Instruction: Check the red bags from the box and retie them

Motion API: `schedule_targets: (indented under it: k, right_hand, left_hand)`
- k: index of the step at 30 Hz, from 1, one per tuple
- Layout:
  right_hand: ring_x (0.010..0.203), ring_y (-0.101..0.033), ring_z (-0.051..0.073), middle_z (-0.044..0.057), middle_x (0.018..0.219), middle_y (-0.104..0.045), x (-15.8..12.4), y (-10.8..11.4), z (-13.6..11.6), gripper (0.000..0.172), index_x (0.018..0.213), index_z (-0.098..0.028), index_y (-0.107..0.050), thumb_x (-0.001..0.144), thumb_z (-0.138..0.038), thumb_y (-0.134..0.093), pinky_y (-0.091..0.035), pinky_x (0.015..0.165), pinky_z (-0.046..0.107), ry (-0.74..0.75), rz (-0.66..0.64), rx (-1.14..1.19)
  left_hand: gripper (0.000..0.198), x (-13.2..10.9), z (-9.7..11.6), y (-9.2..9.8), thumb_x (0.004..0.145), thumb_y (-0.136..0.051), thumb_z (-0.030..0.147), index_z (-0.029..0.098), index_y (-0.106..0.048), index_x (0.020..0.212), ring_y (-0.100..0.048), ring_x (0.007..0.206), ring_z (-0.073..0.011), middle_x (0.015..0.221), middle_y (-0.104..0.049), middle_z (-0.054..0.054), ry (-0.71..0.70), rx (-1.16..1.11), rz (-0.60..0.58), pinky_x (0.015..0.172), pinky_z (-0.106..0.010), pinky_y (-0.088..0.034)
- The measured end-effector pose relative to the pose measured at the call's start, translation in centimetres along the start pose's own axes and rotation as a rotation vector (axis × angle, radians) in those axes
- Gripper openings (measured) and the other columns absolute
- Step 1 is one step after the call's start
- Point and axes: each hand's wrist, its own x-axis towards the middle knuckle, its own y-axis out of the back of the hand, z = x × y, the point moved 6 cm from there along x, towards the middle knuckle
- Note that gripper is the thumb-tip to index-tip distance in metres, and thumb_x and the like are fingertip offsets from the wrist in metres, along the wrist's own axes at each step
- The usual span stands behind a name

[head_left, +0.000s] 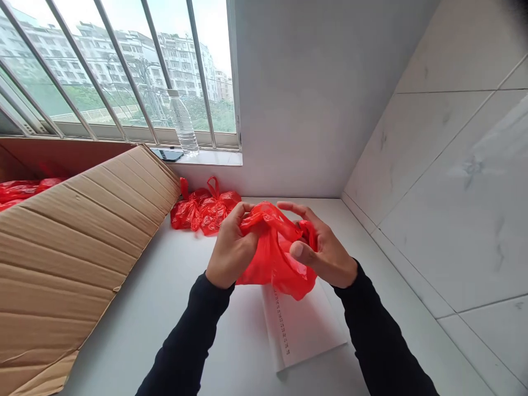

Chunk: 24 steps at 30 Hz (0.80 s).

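Note:
A thin red plastic bag (268,264) hangs between my two hands above the table. My left hand (234,246) grips its upper left edge, thumb and fingers closed on the plastic. On the other side, my right hand (324,245) holds the bag's right part in its curled fingers, with the thumb and index finger apart. The bag's top is bunched and partly gapes toward me. Under it lies a white notebook (309,330) with a row of small dark marks near its left edge. The bag hides the notebook's far end.
Knotted red bags (206,206) sit at the table's back. A large cardboard box (91,220) stands at left, with more red bags (25,190) inside. A water bottle (183,124) and a phone (168,155) are on the windowsill. A tiled wall (445,181) bounds the right side.

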Motion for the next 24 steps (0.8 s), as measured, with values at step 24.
schedule_targets:
  k: [24]
  right_hand:
    - [0.051, -0.038, 0.01, -0.007, 0.058, -0.042, -1.4, 2.0, -2.4, 0.017, 0.093, -0.024, -0.069, 0.089, -0.041, -0.066, -0.035, 0.049, 0.026, 0.075, 0.433, -0.146]
  left_hand:
    - [0.014, -2.1, 1.9, -1.2, 0.093, -0.06, 0.033, 0.022, -0.058, 0.101, -0.062, 0.083, -0.0164, 0.092, -0.066, -0.003, 0.09, -0.073, -0.373, 0.076, -0.029, -0.049]
